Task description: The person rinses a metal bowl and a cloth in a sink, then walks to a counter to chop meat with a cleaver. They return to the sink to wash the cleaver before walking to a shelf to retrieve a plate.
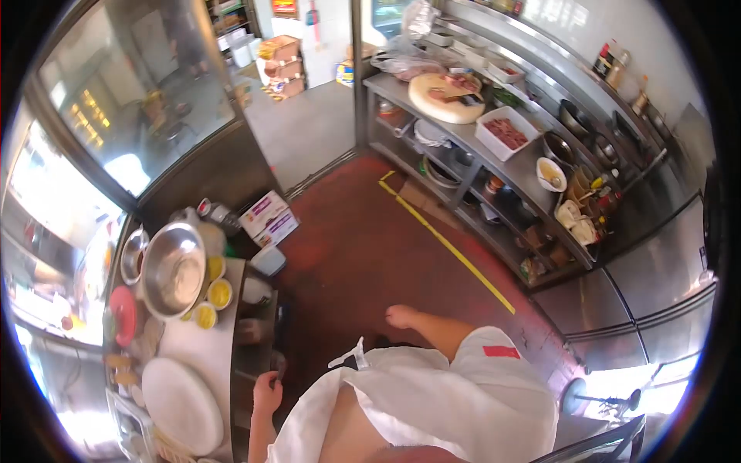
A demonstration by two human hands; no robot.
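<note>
My left hand [267, 392] hangs low beside the left counter [234, 339], its fingers curled; a small dark patch shows at the fingertips, too small to make out. Over the red floor [332, 255], in front of my white shirt [463, 386], my right hand [400, 315] is loosely closed with nothing seen in it. A large steel bowl [174, 270], yellow-filled cups [219, 293] and a round white board [182, 405] stand on the left counter.
At the right, a steel counter [532, 170] holds a round chopping board [444, 104], a white tub of meat [505, 133] and bowls. A carton [268, 219] sits by the partition. Beyond the doorway [309, 139] stand stacked boxes [282, 68].
</note>
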